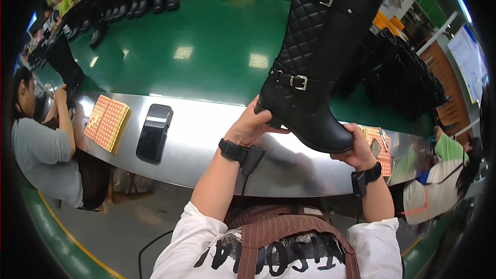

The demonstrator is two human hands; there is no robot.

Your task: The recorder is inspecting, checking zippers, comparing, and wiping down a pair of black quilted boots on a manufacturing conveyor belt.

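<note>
Curled fingers (262,118) on black boot (310,62)

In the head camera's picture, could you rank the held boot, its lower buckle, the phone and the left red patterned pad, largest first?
1. Black boot
2. Phone and red patterned pad: too alike to rank
3. Lower buckle
Nearness to the camera may enlarge the boot.
</note>
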